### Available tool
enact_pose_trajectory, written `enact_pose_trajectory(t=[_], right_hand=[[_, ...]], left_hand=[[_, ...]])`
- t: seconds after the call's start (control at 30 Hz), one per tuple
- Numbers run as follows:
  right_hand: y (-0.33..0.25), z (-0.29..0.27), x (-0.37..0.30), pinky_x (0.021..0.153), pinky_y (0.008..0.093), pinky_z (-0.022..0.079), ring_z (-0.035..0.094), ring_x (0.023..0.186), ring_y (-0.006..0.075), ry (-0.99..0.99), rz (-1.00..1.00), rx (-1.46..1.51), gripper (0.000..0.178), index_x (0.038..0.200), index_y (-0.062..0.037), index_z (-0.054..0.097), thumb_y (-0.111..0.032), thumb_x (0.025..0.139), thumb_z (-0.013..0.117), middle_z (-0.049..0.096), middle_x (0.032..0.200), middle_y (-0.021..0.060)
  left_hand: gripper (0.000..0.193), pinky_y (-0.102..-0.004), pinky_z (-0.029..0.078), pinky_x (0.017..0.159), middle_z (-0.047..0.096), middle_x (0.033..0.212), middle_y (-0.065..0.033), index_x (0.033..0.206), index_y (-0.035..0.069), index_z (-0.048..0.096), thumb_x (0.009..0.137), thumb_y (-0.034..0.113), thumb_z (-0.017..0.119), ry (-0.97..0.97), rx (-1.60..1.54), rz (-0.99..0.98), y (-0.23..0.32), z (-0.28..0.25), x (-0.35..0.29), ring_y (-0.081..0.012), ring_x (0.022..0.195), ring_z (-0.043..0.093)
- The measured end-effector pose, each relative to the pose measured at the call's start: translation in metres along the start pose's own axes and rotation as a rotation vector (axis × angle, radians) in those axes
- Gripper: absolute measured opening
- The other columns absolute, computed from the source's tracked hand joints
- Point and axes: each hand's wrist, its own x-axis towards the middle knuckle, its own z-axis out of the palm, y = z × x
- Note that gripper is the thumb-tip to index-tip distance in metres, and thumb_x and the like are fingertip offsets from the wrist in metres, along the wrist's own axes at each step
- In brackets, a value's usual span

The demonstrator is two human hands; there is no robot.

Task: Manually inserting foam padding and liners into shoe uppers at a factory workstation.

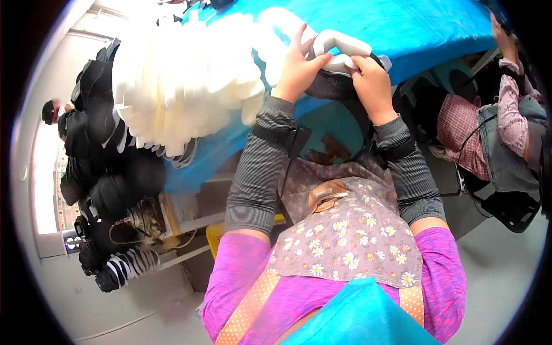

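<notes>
Both my hands are at the table's near edge, holding a curved white foam-like piece (344,42) together with a dark fuzzy piece (330,86) below it. My left hand (298,72) grips the left side, its thumb pressed on the white piece and its index finger pointing up. On the right side, my right hand (372,85) is closed, with thumb and fingers pinching the white piece's edge. A gap inside the white piece shows blue. The palms hide part of the dark piece, so I cannot tell how the two are joined.
Stacked white foam-like pieces (184,86) cover the left of the blue-covered table (425,29). Black items (95,109) are piled beyond them at far left. Another person (494,126) sits at the right near a black chair (512,210). A teal stool-like surface (336,123) lies below my hands.
</notes>
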Motion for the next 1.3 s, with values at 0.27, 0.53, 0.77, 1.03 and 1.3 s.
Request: enact_pose_trajectory(t=[0.27, 0.53, 0.77, 1.03, 1.3], right_hand=[[-0.006, -0.016, 0.006, 0.072, 0.0382, 0.054, 0.071, 0.085, 0.0295, -0.221, 0.103, 0.048, 0.024, 0.107, -0.0135, 0.078, -0.025, 0.087, 0.069, 0.074, 0.096, 0.0108], [-0.005, -0.019, 0.004, 0.070, 0.0387, 0.054, 0.071, 0.082, 0.0302, -0.277, 0.142, 0.035, 0.027, 0.106, -0.0159, 0.079, -0.032, 0.086, 0.072, 0.074, 0.090, 0.0119], [-0.001, -0.021, 0.002, 0.070, 0.0397, 0.054, 0.070, 0.079, 0.0316, -0.292, 0.152, 0.066, 0.029, 0.106, -0.0145, 0.078, -0.034, 0.085, 0.073, 0.073, 0.087, 0.0131], [0.026, -0.014, 0.008, 0.074, 0.0391, 0.054, 0.070, 0.082, 0.0343, -0.335, 0.084, 0.257, 0.027, 0.111, -0.0087, 0.075, -0.024, 0.089, 0.070, 0.072, 0.090, 0.0190], [0.020, -0.012, 0.015, 0.079, 0.0413, 0.054, 0.069, 0.089, 0.0385, -0.411, 0.242, 0.343, 0.027, 0.112, -0.0009, 0.071, -0.017, 0.091, 0.066, 0.070, 0.096, 0.0241]], left_hand=[[0.088, -0.0330, 0.047, 0.103, 0.055, 0.140, -0.0242, 0.161, 0.006, 0.016, 0.091, 0.004, 0.070, -0.027, -0.125, -0.085, 0.008, -0.007, -0.005, -0.0218, 0.120, 0.058], [0.071, -0.0375, 0.042, 0.109, 0.049, 0.149, -0.0227, 0.156, 0.003, 0.026, 0.097, 0.014, 0.062, 0.058, -0.135, -0.021, 0.015, 0.000, -0.009, -0.0287, 0.126, 0.055], [0.037, -0.0426, 0.051, 0.091, 0.068, 0.120, -0.0085, 0.123, 0.008, 0.066, 0.087, 0.019, 0.070, -0.006, 1.034, 0.666, 0.045, 0.007, -0.026, -0.0328, 0.101, 0.066], [0.052, -0.0329, 0.054, 0.069, 0.069, 0.121, -0.0015, 0.135, 0.020, 0.063, 0.085, 0.019, 0.077, -0.353, 0.950, 0.419, 0.051, -0.029, -0.005, -0.0205, 0.077, 0.066], [0.030, -0.0262, 0.047, 0.065, 0.073, 0.099, 0.0000, 0.124, 0.013, 0.069, 0.095, 0.013, 0.068, -0.483, 0.795, 0.229, 0.045, -0.047, 0.029, -0.0096, 0.069, 0.052]])
